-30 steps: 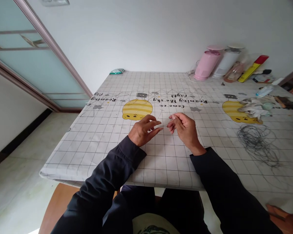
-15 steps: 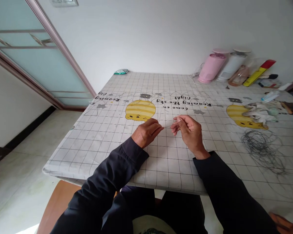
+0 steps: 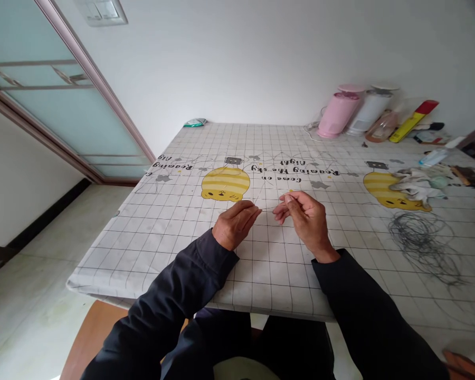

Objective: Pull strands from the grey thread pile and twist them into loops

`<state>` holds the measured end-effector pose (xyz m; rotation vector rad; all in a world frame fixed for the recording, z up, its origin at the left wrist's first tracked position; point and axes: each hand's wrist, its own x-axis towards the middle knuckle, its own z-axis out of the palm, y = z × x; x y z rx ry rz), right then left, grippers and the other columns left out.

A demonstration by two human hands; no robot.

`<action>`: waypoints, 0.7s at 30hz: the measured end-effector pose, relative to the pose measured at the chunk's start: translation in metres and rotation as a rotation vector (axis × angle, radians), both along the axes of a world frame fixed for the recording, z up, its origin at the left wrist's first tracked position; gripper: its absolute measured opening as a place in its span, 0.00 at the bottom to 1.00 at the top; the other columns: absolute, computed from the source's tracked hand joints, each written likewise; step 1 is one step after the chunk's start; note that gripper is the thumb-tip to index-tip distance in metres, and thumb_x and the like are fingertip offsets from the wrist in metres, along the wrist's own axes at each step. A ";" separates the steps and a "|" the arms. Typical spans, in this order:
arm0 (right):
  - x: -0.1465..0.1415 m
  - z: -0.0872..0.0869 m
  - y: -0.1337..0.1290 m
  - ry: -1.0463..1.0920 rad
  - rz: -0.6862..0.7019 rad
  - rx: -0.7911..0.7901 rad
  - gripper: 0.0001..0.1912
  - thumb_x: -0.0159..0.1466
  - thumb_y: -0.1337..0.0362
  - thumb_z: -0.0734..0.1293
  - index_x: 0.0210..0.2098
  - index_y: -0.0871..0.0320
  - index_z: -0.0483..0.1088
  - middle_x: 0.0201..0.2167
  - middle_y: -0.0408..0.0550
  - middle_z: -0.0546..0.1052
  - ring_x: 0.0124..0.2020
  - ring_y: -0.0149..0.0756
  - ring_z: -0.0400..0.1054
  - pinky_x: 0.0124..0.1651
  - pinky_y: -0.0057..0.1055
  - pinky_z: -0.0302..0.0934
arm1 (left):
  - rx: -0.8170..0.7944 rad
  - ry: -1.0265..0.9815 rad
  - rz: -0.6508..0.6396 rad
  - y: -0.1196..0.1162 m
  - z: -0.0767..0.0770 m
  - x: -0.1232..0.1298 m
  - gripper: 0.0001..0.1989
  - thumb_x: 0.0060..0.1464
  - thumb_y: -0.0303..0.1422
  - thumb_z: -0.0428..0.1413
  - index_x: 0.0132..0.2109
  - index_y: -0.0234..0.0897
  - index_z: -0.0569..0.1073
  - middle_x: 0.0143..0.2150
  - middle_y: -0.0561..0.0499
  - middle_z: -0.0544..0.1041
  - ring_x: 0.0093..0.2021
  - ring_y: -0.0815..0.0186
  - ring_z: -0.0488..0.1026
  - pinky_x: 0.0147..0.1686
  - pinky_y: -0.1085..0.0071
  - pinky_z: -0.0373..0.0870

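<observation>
Over the middle of the table, my left hand is closed, its fingertips pinched on a very thin strand. My right hand sits a short gap to the right, thumb pressed to the index finger and the other fingers loosely curled. The strand seems to run across the gap between both hands; whether it is thread or wire cannot be made out. To the right lies a loose tangle of dark thin strands on the checked tablecloth.
A crumpled cloth lies beyond the tangle. Along the back right stand a pink cylinder, a white cylinder, a bottle and a yellow-red box. A green packet rests at the far left corner.
The view has tilted slightly, so the table sits a little lower in the picture. Both hands keep nearly the same pose and spacing.
</observation>
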<state>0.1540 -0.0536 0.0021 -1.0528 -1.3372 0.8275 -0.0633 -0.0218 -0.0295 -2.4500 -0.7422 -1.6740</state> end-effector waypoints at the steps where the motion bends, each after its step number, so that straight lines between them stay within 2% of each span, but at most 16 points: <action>1: 0.000 0.001 0.000 -0.006 -0.004 -0.001 0.17 0.78 0.48 0.70 0.44 0.55 0.77 0.31 0.48 0.86 0.26 0.38 0.79 0.31 0.37 0.76 | -0.020 -0.007 0.003 0.000 0.000 0.000 0.02 0.74 0.27 0.63 0.50 0.36 0.81 0.44 0.47 0.85 0.42 0.66 0.86 0.46 0.72 0.86; 3: 0.001 0.002 0.000 -0.023 -0.013 -0.004 0.17 0.78 0.47 0.70 0.43 0.55 0.77 0.31 0.48 0.86 0.25 0.37 0.78 0.31 0.36 0.75 | -0.056 -0.024 0.007 -0.002 0.001 0.000 0.02 0.74 0.28 0.63 0.49 0.37 0.82 0.44 0.47 0.86 0.42 0.65 0.86 0.45 0.71 0.87; 7: 0.003 0.003 0.001 -0.027 -0.028 -0.008 0.18 0.77 0.45 0.70 0.43 0.54 0.77 0.31 0.48 0.85 0.26 0.37 0.78 0.29 0.35 0.74 | -0.195 -0.110 -0.038 -0.008 0.003 0.001 0.08 0.72 0.32 0.66 0.55 0.37 0.82 0.50 0.45 0.86 0.36 0.70 0.85 0.31 0.76 0.83; 10: 0.004 0.003 0.002 -0.020 -0.046 0.001 0.19 0.77 0.45 0.70 0.44 0.54 0.77 0.30 0.47 0.85 0.25 0.37 0.77 0.27 0.34 0.73 | -0.383 -0.217 -0.067 -0.011 0.006 0.001 0.17 0.71 0.37 0.67 0.62 0.36 0.80 0.52 0.43 0.85 0.34 0.71 0.83 0.28 0.76 0.81; 13: 0.004 0.002 0.002 -0.048 -0.057 0.013 0.18 0.78 0.45 0.70 0.44 0.54 0.77 0.30 0.47 0.84 0.25 0.36 0.76 0.27 0.33 0.73 | -0.613 -0.321 -0.072 -0.010 0.008 0.002 0.20 0.72 0.43 0.66 0.62 0.35 0.80 0.52 0.41 0.86 0.34 0.68 0.84 0.26 0.75 0.79; 17: 0.002 -0.002 0.000 -0.134 -0.064 0.050 0.17 0.79 0.47 0.69 0.44 0.54 0.77 0.30 0.46 0.84 0.24 0.34 0.75 0.28 0.33 0.72 | -0.830 -0.349 -0.120 -0.007 0.007 0.004 0.22 0.70 0.50 0.65 0.55 0.33 0.84 0.39 0.44 0.86 0.29 0.66 0.83 0.23 0.74 0.76; 21: -0.001 -0.008 0.000 -0.217 -0.053 0.096 0.16 0.80 0.48 0.67 0.46 0.54 0.77 0.30 0.45 0.84 0.25 0.34 0.75 0.29 0.33 0.73 | -0.884 -0.300 -0.149 -0.008 0.005 0.005 0.20 0.70 0.49 0.65 0.50 0.34 0.84 0.30 0.50 0.83 0.22 0.70 0.77 0.20 0.75 0.72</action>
